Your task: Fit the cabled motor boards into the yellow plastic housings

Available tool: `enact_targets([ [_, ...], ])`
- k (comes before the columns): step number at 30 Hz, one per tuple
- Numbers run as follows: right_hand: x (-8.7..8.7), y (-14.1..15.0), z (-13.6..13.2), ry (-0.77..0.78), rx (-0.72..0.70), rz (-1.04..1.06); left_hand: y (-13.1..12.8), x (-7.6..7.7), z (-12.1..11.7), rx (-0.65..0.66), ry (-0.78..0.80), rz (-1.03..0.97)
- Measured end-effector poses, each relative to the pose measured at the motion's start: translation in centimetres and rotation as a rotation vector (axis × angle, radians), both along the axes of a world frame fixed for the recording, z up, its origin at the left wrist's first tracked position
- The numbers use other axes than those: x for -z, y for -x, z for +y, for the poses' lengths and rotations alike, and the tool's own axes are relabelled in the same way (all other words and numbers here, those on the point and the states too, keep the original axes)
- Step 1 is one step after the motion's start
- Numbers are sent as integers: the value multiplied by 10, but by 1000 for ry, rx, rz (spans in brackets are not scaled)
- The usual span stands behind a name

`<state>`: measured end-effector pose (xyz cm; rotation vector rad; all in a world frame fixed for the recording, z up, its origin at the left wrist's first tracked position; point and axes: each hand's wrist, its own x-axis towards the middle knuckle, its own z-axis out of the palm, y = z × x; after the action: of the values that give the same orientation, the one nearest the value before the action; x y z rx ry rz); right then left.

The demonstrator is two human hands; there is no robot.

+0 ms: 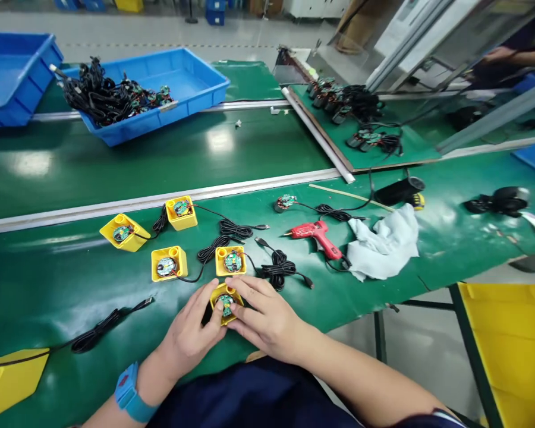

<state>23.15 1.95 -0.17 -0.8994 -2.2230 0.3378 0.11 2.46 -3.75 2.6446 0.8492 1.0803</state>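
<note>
Both hands meet at a small yellow plastic box (213, 295) near the front of the green bench. My left hand (191, 327) grips its left side, thumb on the green circuit board (225, 304) inside. From the right, my right hand (267, 318) closes round the same box, fingertips on its rim and the board. Just behind stands another yellow box (230, 252) with a round board in it. More such boxes, a yellow box (168, 263), a yellow box (181, 213) and a yellow box (125, 232), hold boards with black cables. The fingers partly cover the held box.
A red glue gun (316, 236) lies right, beside a crumpled white cloth (383, 244) and a coiled black cable (279, 267). Blue tray (196, 77) holds cabled boards behind the rail. A larger-looking yellow box (22, 374) sits front left. A motor with a board (285, 203) lies behind the gun.
</note>
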Motion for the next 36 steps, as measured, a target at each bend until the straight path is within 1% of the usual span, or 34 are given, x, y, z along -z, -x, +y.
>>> enact_targets([
  [6,-5,1,0,-69,48,-69,2,3,1,3,-14,29],
  [14,-3,2,0,-110,45,-52,3,-3,0,-11,-21,47],
  [19,-2,2,0,-85,56,-64,3,-4,1,-20,-37,64],
  [31,4,4,-2,-51,34,-16,3,-11,2,-21,-87,127],
  [36,4,4,-3,-35,26,-16,4,-11,2,-16,-100,144],
])
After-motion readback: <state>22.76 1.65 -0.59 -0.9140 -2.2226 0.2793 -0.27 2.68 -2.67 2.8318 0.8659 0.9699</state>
